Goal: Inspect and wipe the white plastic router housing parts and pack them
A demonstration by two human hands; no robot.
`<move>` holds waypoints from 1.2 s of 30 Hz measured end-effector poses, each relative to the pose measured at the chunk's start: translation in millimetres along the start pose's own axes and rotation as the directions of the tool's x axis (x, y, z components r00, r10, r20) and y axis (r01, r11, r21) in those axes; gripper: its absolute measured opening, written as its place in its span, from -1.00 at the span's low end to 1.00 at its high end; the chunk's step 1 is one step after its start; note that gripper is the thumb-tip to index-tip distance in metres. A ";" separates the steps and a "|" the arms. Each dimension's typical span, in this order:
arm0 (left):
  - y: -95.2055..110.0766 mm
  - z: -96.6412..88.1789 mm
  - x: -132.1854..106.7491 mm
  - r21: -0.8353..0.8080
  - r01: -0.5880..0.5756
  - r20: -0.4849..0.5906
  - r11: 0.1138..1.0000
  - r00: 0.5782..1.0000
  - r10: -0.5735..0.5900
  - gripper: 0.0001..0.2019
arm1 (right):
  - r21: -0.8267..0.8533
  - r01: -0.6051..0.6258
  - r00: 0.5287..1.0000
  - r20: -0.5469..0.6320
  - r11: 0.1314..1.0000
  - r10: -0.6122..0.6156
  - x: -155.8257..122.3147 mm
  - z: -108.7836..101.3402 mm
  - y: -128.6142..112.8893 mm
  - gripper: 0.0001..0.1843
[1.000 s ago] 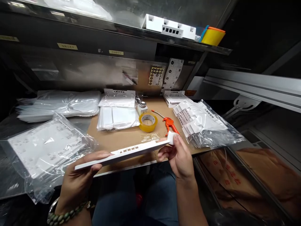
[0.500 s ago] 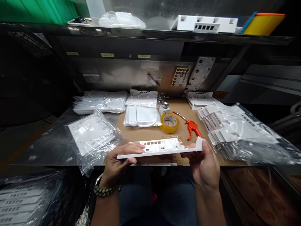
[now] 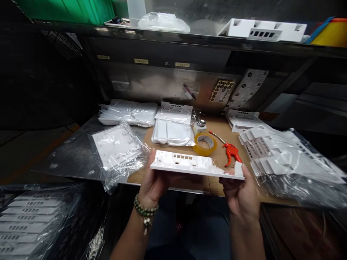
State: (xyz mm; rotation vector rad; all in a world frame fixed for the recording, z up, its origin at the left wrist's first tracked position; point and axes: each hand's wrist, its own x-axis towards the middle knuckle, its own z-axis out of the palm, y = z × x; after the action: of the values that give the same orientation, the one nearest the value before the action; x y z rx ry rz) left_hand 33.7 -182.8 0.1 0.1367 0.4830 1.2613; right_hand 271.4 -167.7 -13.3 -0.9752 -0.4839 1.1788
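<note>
A white plastic housing panel [image 3: 187, 164] with a row of rectangular cut-outs is held level above the front of the bench, between both hands. My left hand [image 3: 154, 182] grips its left end from below, with most of the fingers hidden under the panel. At the other end, my right hand [image 3: 242, 189] is closed on the corner, thumb on the outer edge. Just behind the panel lie a roll of yellow tape [image 3: 205, 144] and a red air blow gun [image 3: 231, 152]. A small white bottle with a metal cap [image 3: 200, 126] stands behind the tape.
Bagged white panels [image 3: 116, 148] lie left, with stacked plastic bags [image 3: 128, 112] behind. More panels under clear film [image 3: 284, 151] fill the right side. A shelf [image 3: 179, 35] crosses above the bench. Below left sits a bin of bagged panels [image 3: 29, 220].
My left hand has shifted from pinching the panel's left edge to supporting that end from beneath. The panel has tilted, showing more of its cut-outs. The camera view has turned left.
</note>
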 end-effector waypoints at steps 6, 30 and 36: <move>-2.0 12.2 -0.2 -0.004 0.035 -0.053 0.999 0.998 -0.035 -0.29 | 0.018 -0.030 0.999 0.016 0.999 0.030 4.4 -1.7 -6.7 -0.62; -1.9 38.2 -9.4 -0.082 -0.148 -0.187 0.986 0.974 0.131 -0.46 | -0.324 0.791 0.495 0.838 0.519 -0.231 -59.7 49.5 -4.3 -0.69; -1.9 47.9 -15.9 -0.055 -0.253 -0.113 0.966 0.963 0.246 -0.41 | -0.131 0.921 0.233 0.940 0.367 -0.250 -81.2 72.5 10.7 -0.76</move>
State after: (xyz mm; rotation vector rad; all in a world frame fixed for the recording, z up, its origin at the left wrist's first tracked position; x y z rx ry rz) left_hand 52.1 -190.5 46.5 0.0749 0.5238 1.5369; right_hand 182.0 -214.7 28.7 -0.5691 -2.0944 0.4681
